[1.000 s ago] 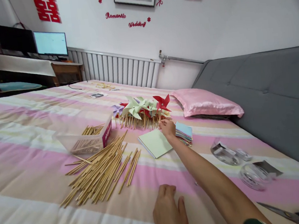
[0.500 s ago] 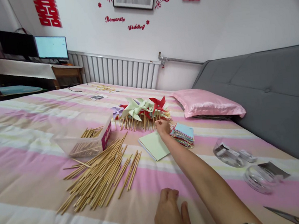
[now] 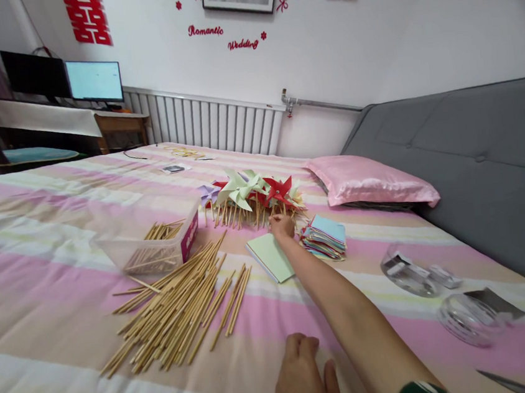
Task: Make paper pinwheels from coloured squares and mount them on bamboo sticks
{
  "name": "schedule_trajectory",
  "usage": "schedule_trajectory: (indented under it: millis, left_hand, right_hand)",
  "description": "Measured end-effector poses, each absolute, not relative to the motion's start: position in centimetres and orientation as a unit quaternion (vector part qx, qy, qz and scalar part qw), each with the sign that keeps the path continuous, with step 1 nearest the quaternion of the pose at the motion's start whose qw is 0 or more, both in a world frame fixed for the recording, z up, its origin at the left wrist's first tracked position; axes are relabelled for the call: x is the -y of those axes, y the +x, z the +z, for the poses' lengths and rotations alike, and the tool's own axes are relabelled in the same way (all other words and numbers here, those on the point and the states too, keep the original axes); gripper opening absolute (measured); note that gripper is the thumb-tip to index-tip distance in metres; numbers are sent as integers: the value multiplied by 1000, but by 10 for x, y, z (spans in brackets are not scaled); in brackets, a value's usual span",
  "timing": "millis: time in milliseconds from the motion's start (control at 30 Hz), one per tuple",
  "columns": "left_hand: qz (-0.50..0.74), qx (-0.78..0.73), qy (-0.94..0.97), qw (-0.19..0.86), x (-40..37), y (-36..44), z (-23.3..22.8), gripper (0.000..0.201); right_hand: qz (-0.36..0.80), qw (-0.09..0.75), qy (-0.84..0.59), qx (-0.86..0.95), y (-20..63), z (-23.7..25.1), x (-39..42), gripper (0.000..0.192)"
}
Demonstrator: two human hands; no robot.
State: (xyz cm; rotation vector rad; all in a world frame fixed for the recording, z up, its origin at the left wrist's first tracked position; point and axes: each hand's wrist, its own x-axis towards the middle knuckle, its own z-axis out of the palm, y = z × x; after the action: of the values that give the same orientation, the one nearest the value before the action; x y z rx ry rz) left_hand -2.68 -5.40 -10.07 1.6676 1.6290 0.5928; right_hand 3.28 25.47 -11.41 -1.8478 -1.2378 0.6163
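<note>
On the bed point(image 3: 39, 257), sticks point(image 3: 175, 309) lay before a box point(image 3: 155, 242); pinwheels point(image 3: 250, 194) sat behind paper point(image 3: 271, 257), left of a pillow point(image 3: 368, 182).

Striped bed point(image 3: 39, 257) under me — loose sticks point(image 3: 180, 305) at ten o'clock, stick box point(image 3: 155, 242) behind, pinwheels point(image 3: 250, 191) at twelve, paper stack point(image 3: 326, 238) at one — pink pillow point(image 3: 373, 181) beyond.

A loose heap of wooden sticks point(image 3: 180, 308) lay on the striped bed point(image 3: 40, 270), just in front of a clear plastic box point(image 3: 155, 242) holding more sticks. Toward the right sat two glass dishes point(image 3: 467, 319), near a grey headboard point(image 3: 484, 167) and a pink pillow point(image 3: 373, 181). Behind the bed ran a white radiator point(image 3: 208, 124), and two monitors point(image 3: 93, 81) stood on a far worktop point(image 3: 33, 117).
</note>
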Motion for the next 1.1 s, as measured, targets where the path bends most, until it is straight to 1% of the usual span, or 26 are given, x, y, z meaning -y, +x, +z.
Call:
schedule_trajectory:
  millis: [300,733,867,1000,1100]
  left_hand:
    - [219,-637,641,368,53,-26,-101,33]
    - [223,-636,639,371,55,-27,-99,31]
    - [226,-640,630,377,56,-26,-99,31]
    - [228,-640,627,381,57,-26,-99,32]
    - [228,-641,624,384,57,-26,-98,32]
  right_hand:
    - [261,371,-748,485,35,-128,-257,29]
    - [211,385,-743,504,33,-120,-245,29]
    - [184,392,-724,537,31,-113,-233,28]
    - [201,370,-681,599,26,-110,-222,24]
    - [218,357,-642,642,19,-109,-213,16]
